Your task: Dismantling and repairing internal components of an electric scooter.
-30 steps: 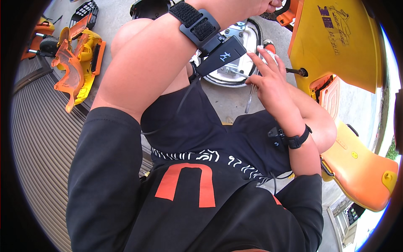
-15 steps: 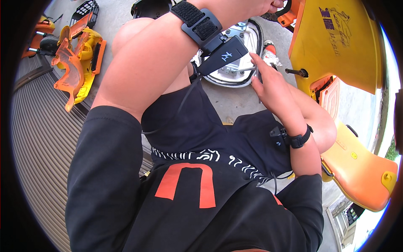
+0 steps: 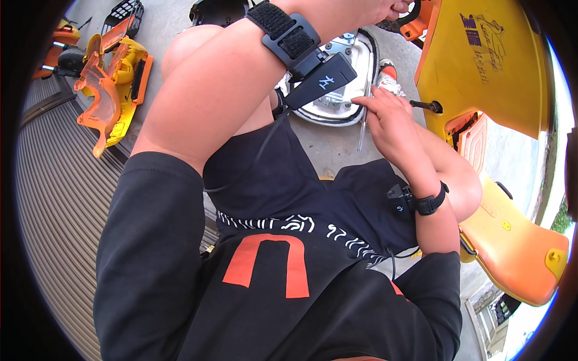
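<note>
The right hand (image 3: 391, 123) pinches a thin metal rod (image 3: 363, 120) between curled fingers, just above the round white housing (image 3: 337, 105) on the concrete floor (image 3: 325, 150). The left hand (image 3: 385, 9) is raised to the top edge; its grip cannot be determined.

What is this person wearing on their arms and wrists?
Both arms have black sleeves pushed up above the elbow. The left wrist carries a wide black fabric strap with a black box-shaped device and a thin black cable. The right wrist wears a narrower black band with a small black device.
</note>
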`<action>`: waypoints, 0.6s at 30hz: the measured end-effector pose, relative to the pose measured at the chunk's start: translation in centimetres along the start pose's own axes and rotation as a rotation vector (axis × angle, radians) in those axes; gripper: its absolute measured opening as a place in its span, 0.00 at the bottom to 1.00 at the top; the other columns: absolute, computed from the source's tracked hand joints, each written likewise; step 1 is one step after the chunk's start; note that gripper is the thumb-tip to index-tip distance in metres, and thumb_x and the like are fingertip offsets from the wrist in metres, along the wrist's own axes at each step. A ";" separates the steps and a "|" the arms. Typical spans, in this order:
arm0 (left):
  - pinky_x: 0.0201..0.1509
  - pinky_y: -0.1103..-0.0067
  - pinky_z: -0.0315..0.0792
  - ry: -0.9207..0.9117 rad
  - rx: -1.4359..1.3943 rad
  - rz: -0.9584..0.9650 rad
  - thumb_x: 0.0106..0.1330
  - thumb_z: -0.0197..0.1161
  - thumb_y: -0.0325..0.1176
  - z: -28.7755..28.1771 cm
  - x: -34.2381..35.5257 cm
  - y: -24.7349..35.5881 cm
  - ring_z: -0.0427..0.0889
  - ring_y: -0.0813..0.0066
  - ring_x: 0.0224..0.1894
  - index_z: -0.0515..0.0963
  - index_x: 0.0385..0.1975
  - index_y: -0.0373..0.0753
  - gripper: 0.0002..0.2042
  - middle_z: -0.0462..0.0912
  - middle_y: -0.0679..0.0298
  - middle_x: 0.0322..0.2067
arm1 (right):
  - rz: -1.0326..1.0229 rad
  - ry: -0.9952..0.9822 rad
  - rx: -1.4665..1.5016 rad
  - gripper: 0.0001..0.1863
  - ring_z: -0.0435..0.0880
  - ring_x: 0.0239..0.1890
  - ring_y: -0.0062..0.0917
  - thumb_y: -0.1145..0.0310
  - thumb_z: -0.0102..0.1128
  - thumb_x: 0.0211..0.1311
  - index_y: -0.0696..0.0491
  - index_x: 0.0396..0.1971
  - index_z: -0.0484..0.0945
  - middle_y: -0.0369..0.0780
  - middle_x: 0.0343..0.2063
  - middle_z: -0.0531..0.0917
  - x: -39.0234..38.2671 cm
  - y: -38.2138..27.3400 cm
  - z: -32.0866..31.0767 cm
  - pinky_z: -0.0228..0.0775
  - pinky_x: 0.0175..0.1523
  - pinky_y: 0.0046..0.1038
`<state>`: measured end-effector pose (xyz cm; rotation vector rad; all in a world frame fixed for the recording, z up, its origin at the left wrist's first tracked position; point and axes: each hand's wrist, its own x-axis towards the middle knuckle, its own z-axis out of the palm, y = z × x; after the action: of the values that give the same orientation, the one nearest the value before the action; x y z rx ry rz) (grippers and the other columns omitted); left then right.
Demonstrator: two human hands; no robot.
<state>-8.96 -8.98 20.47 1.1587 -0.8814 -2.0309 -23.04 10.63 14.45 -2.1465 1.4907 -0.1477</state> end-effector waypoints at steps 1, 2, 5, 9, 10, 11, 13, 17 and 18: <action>0.16 0.79 0.49 0.003 -0.003 -0.004 0.67 0.47 0.35 0.0 0.0 0.0 0.57 0.81 0.13 0.68 0.23 0.47 0.09 0.63 0.74 0.16 | -0.022 -0.006 0.061 0.14 0.74 0.65 0.43 0.70 0.61 0.64 0.49 0.49 0.84 0.48 0.56 0.81 0.0 0.0 -0.1 0.59 0.67 0.45; 0.16 0.79 0.49 0.006 -0.005 -0.007 0.67 0.47 0.35 0.0 -0.1 0.0 0.57 0.81 0.13 0.68 0.23 0.47 0.09 0.63 0.74 0.16 | -0.011 -0.030 0.115 0.16 0.75 0.64 0.43 0.69 0.59 0.65 0.50 0.51 0.83 0.49 0.54 0.82 0.0 0.0 -0.3 0.61 0.66 0.44; 0.16 0.79 0.49 0.009 -0.011 -0.005 0.67 0.47 0.35 0.0 -0.1 0.1 0.57 0.82 0.13 0.68 0.23 0.47 0.09 0.62 0.74 0.16 | -0.036 0.005 0.081 0.19 0.77 0.62 0.42 0.71 0.58 0.65 0.53 0.56 0.79 0.48 0.51 0.83 0.1 -0.3 -0.5 0.65 0.64 0.42; 0.16 0.79 0.50 0.014 -0.013 0.003 0.68 0.47 0.34 0.2 -0.2 0.1 0.57 0.82 0.13 0.68 0.23 0.47 0.09 0.62 0.74 0.16 | 0.073 -0.034 0.303 0.23 0.77 0.61 0.42 0.76 0.57 0.63 0.53 0.60 0.76 0.45 0.51 0.84 0.1 -0.6 -0.7 0.64 0.64 0.43; 0.16 0.79 0.50 0.020 -0.012 0.004 0.68 0.47 0.34 0.2 -0.2 0.1 0.57 0.82 0.13 0.69 0.23 0.47 0.09 0.62 0.74 0.16 | 0.037 -0.026 0.219 0.23 0.77 0.62 0.41 0.78 0.58 0.62 0.52 0.58 0.77 0.45 0.51 0.84 0.1 -0.5 -0.8 0.63 0.65 0.44; 0.16 0.79 0.50 0.027 -0.011 0.004 0.68 0.47 0.34 0.2 -0.3 0.1 0.57 0.82 0.13 0.69 0.23 0.47 0.09 0.62 0.74 0.16 | -0.022 -0.001 0.136 0.23 0.76 0.63 0.41 0.80 0.58 0.60 0.52 0.57 0.78 0.44 0.52 0.84 0.1 -0.4 -0.9 0.62 0.66 0.45; 0.16 0.79 0.50 0.023 -0.009 0.005 0.68 0.47 0.34 0.3 -0.3 0.1 0.57 0.82 0.13 0.69 0.23 0.47 0.09 0.63 0.74 0.16 | -0.124 0.012 -0.003 0.22 0.73 0.66 0.41 0.82 0.59 0.56 0.51 0.52 0.81 0.43 0.54 0.83 0.1 -0.1 -1.1 0.60 0.67 0.47; 0.16 0.79 0.50 0.015 -0.009 0.003 0.68 0.47 0.35 0.3 -0.2 0.0 0.57 0.82 0.13 0.69 0.23 0.47 0.09 0.63 0.74 0.16 | -0.204 0.115 -0.135 0.16 0.64 0.72 0.42 0.83 0.62 0.48 0.48 0.36 0.86 0.40 0.63 0.77 0.1 0.2 -1.0 0.56 0.69 0.52; 0.16 0.79 0.50 0.018 -0.011 -0.001 0.68 0.47 0.35 0.3 -0.2 -0.1 0.57 0.82 0.13 0.69 0.23 0.47 0.09 0.63 0.74 0.16 | -0.199 0.160 -0.153 0.14 0.62 0.73 0.43 0.83 0.63 0.47 0.48 0.32 0.87 0.40 0.65 0.75 0.0 0.2 -0.9 0.55 0.69 0.53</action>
<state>-9.17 -8.72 20.56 1.1703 -0.8600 -2.0209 -23.55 10.22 15.12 -2.4565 1.4113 -0.2905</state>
